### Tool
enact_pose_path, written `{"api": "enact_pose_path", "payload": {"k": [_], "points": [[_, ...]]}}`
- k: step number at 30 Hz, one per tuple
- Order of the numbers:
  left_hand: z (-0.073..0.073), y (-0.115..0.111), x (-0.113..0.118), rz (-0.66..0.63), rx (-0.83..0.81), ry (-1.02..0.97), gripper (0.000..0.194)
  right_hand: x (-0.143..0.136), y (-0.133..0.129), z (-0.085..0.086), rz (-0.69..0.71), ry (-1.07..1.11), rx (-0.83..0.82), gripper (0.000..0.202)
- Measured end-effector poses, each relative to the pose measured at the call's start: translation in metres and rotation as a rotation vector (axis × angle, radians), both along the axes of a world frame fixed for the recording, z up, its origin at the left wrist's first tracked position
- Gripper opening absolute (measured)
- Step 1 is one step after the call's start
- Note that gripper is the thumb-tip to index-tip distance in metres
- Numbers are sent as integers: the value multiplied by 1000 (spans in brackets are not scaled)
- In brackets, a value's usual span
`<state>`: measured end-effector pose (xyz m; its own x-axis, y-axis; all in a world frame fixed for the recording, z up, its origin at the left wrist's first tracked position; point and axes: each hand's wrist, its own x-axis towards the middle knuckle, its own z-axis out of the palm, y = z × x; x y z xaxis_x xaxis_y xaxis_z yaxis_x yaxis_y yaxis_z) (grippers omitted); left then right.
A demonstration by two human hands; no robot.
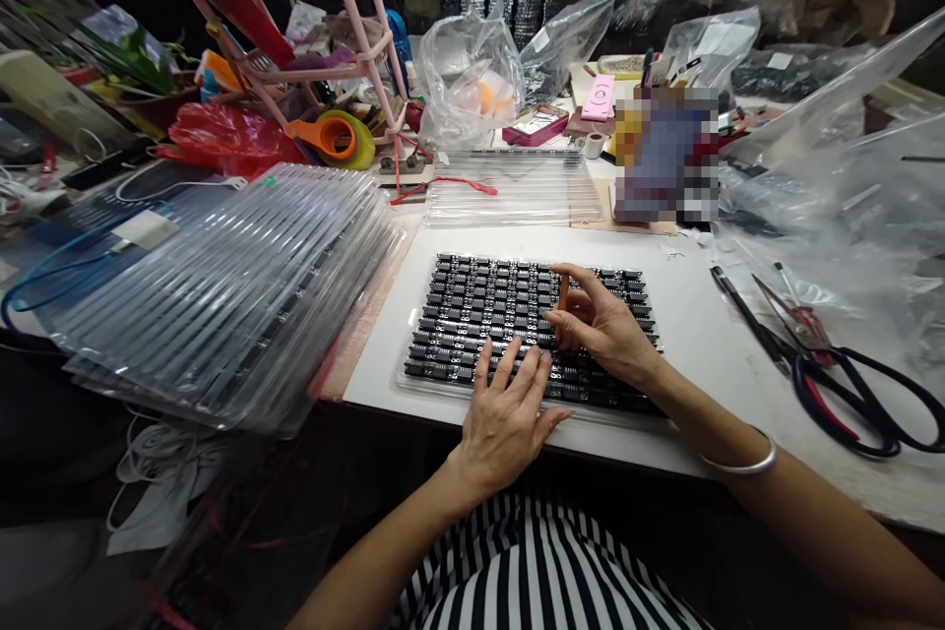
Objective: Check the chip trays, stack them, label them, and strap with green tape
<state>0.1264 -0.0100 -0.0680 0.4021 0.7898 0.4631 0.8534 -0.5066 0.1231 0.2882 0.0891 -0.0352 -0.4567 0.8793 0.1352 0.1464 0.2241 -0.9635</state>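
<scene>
A clear plastic tray (405,380) lies on the white board in front of me, filled with rows of small black circuit boards (472,305). Flat on the near rows rests my left hand (509,413), its fingers stretched out and slightly spread. My right hand (601,330) is over the right half of the rows. Between its thumb and index finger it pinches a small brown stick (564,293), held upright with its lower end near the boards. The other fingers of that hand are curled, and they hide part of the rows beneath.
A tall stack of clear ribbed trays (243,285) stands at the left. Behind the work lies another clear tray (509,192). Large scissors (849,394) and a black pen-like tool (749,315) lie at the right, beside plastic bags (834,217). A pink rack (354,0) rises at back left.
</scene>
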Motion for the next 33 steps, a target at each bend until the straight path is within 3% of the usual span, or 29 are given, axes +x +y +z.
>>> {"api": "enact_pose_path", "payload": {"k": [11,16,21,26,33], "points": [[0,0,0,-3,7,1,49,0,0,1,33,28,10,50],[0,1,0,1,17,-1,49,-2,-3,2,-60,9,1,49],[2,1,0,4,21,-9,48,-3,-2,6,64,-42,39,48],[1,1,0,0,21,-22,46,-3,2,5,13,-72,-14,50],[2,1,0,1,21,-23,46,0,5,5,148,-4,-25,50]]}}
